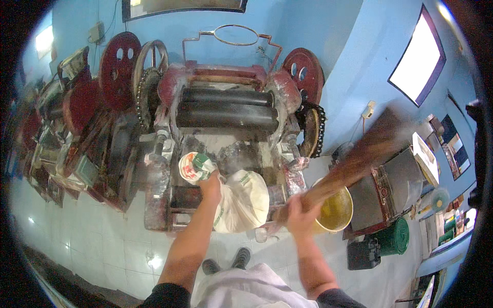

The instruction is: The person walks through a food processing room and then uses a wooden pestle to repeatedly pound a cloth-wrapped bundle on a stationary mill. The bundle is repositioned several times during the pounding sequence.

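My left hand (209, 189) is closed round the gathered part of a white sack (245, 200). The sack's full, bulging body hangs to the right of the hand, and its end with orange and green print (196, 168) sticks out beyond the fingers. My right hand (302, 218) grips the lower end of a long, thick brown wooden beam (354, 156), which slants up and to the right, its far end blurred. Straight ahead, behind the sack, stands a roller machine with two dark rollers (228, 115) and a dusty, worn bed (226, 151).
A yellow bucket (339, 210) stands right of the machine, partly behind the beam. Further right are a green bin (395, 236) and a black container (363, 253). Red wheels (119, 69) and other machinery line the left. The floor is pale tile (110, 256).
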{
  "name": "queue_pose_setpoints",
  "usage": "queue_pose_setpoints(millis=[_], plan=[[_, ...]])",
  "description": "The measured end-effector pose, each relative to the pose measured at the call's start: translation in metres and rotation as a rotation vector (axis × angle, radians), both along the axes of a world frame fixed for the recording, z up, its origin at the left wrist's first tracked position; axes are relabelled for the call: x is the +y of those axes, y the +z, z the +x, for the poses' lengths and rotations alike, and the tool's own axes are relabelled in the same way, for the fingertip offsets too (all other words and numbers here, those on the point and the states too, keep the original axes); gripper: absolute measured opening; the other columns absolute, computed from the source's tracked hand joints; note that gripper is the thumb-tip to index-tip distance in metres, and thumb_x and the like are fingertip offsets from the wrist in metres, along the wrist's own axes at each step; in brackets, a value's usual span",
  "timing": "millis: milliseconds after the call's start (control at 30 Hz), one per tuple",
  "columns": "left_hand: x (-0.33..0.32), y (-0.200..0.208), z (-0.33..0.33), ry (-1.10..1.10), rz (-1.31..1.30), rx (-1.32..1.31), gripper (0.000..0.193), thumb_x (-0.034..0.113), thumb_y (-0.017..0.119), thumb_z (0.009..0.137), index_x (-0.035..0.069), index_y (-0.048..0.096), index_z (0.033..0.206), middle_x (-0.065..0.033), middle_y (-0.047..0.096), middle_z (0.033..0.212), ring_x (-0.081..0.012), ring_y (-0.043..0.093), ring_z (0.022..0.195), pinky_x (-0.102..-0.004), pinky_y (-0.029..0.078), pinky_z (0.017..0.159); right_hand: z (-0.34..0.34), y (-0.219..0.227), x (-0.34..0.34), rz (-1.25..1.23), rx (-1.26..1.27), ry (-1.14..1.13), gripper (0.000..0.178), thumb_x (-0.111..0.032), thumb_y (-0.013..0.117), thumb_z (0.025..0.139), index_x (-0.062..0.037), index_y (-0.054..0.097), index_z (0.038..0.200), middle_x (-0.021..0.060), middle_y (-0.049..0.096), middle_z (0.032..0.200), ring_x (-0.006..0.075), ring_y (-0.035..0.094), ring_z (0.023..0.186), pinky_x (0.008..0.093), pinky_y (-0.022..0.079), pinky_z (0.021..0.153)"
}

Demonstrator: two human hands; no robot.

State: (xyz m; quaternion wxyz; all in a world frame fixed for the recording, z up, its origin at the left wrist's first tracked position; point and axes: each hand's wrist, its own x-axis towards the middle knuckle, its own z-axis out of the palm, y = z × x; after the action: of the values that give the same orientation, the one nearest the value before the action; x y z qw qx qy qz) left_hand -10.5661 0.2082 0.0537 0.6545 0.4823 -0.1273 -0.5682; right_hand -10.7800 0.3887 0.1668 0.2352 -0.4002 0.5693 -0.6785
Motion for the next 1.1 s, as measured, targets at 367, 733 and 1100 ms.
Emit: queue_pose_setpoints(millis=[367, 733, 1100], plan=[[0.05, 0.09, -0.041, -0.33, -0.067, 0.331, 0.019, 0.005, 0.069, 0.085, 0.006, 0.06, 0.102, -0.008, 0.063, 0.09, -0.023, 0.062, 0.07, -0.0395, 0.054, 0.06, 0.018, -0.054, -0.009, 0.427, 0.298, 0.33, 0.062, -0.009, 0.079, 0.073, 0.0013, 0.051, 0.127, 0.0136, 0.064, 0.108, 0.0219, 0.063, 0.095, 0.037, 0.051, 0.085], [0.077, 0.146, 0.032, -0.885, -0.108, -0.699, 0.06, 0.032, 0.082, 0.081, 0.006, 0.061, 0.132, -0.0086, 0.064, 0.128, -0.0199, 0.059, 0.115, -0.0311, 0.044, 0.104, 0.043, 0.036, -0.086, 0.113, -0.022, 0.585, 0.074, -0.001, 0.077, 0.064, -0.0014, 0.047, 0.131, 0.0084, 0.063, 0.113, 0.0206, 0.062, 0.104, 0.0358, 0.049, 0.093], [0.06, 0.096, -0.005, -0.753, -0.425, -1.066, 0.077, 0.048, 0.069, 0.087, 0.01, 0.04, 0.147, -0.0119, 0.04, 0.15, -0.0304, 0.036, 0.139, -0.0408, 0.027, 0.117, 0.05, 0.111, -0.067, 0.193, 0.639, 0.595, 0.07, -0.017, 0.086, 0.069, -0.0003, 0.052, 0.128, 0.0095, 0.064, 0.11, 0.0197, 0.06, 0.099, 0.0352, 0.048, 0.09]])
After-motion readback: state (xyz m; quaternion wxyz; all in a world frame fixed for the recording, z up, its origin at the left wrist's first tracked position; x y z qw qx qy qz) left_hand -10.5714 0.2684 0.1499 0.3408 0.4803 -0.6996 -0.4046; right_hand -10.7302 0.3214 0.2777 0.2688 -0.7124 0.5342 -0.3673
